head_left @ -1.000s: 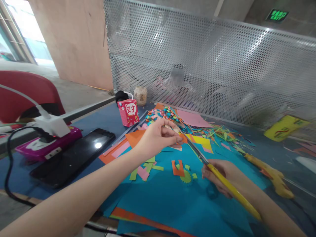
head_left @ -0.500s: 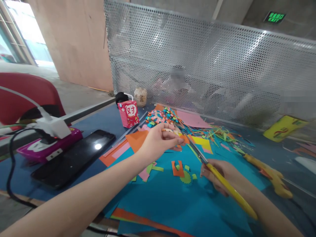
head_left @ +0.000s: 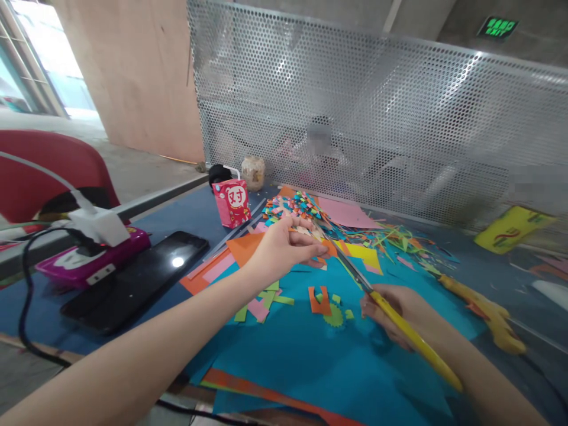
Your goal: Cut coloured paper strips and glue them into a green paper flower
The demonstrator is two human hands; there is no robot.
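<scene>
My left hand (head_left: 288,245) reaches over the blue paper (head_left: 284,349), its thumb and fingers pinched on a small orange piece of paper (head_left: 331,247), partly hidden by the fingertips. In my right hand (head_left: 394,313) is a pair of scissors (head_left: 410,334) with yellow handles. Their blades point up and left, with the tips close to the orange piece. Between the hands, on the blue sheet, lie an orange cut-out with a notch (head_left: 320,300), a green scalloped disc (head_left: 335,316) and several green and pink scraps (head_left: 266,300).
Behind my left hand is a heap of small coloured paper bits (head_left: 302,204). A yellow glue gun (head_left: 488,313) lies at right. To the left are a phone (head_left: 133,284), a purple power strip (head_left: 97,260) and a red drink carton (head_left: 232,203). A perforated metal screen (head_left: 377,118) borders the back.
The view has shifted very slightly. Both hands and the scissors keep nearly the same place, and the scraps on the blue paper lie as before.
</scene>
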